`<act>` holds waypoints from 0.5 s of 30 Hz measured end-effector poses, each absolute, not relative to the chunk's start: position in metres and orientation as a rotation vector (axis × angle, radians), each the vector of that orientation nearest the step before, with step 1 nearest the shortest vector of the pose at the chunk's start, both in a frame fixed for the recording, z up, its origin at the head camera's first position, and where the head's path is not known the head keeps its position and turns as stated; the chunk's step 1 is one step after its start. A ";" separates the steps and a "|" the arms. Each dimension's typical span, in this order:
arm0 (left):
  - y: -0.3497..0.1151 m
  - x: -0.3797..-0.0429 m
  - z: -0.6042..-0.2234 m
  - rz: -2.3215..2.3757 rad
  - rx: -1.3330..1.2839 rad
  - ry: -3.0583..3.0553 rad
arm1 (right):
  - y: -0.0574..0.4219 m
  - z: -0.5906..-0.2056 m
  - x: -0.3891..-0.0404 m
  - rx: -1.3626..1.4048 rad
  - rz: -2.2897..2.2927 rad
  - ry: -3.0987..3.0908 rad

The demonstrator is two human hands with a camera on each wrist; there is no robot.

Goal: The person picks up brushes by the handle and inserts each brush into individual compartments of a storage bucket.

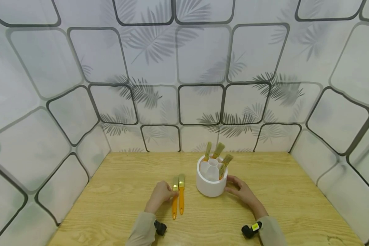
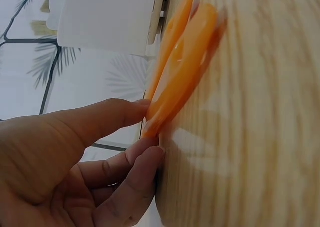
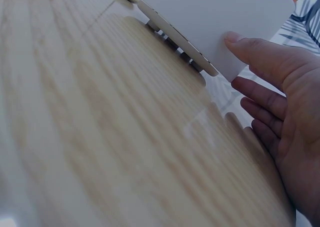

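Note:
Two paintbrushes with orange handles and pale bristles lie side by side on the table, left of a white round brush holder. My left hand pinches the left paintbrush near its metal band, between thumb and fingers; the right paintbrush is close beside it. In the left wrist view the orange handle runs away from the fingertips. Against the holder's right side, my right hand rests its thumb on the white wall, the other fingers loosely extended. Several brushes stand in the holder, bristles up.
The wooden table reaches back to a patterned curtain wall, which also encloses both sides. Inside the holder are dividers around a central round tube. Dark feet show beneath its base in the right wrist view.

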State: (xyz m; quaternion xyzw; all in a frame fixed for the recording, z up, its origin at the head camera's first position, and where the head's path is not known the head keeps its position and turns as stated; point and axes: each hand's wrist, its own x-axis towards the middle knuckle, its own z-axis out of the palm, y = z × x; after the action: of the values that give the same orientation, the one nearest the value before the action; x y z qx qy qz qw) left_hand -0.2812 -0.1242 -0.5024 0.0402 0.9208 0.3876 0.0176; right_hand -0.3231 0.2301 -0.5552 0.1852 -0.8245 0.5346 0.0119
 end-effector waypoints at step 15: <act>-0.122 -0.281 -0.500 1.178 0.074 2.892 | 0.227 -0.541 -0.316 0.579 1.659 -2.595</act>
State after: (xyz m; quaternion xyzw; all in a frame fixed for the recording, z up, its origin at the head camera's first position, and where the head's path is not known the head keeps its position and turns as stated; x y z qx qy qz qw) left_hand -0.2808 -0.1220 -0.5004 0.0238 0.9258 0.3772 0.0087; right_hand -0.3156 0.2275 -0.5412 0.1846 -0.8280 0.5294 0.0036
